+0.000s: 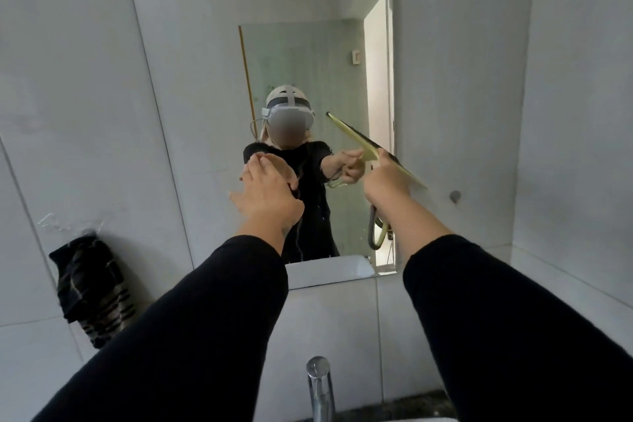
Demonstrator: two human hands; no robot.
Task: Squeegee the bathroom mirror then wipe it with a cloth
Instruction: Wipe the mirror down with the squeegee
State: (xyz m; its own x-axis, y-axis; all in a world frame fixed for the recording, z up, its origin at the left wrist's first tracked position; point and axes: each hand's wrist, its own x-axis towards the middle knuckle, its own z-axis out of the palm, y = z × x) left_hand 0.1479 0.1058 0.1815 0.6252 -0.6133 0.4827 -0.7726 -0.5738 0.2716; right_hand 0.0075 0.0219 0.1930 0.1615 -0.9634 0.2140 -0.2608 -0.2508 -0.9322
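Gripping the squeegee (376,151) at the mirror's (212,79) right edge, the right hand (387,181) is clamped; the left hand (269,192) rests flat, fingers apart.

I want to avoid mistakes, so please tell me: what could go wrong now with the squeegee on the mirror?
The squeegee sits tilted near the mirror's right edge, so it may leave streaks. The right hand alone holds it; the grip could slip. The left hand is close to the glass and might smudge it.

Cloth (91,288) left of mirror (212,79), above tap (320,387)
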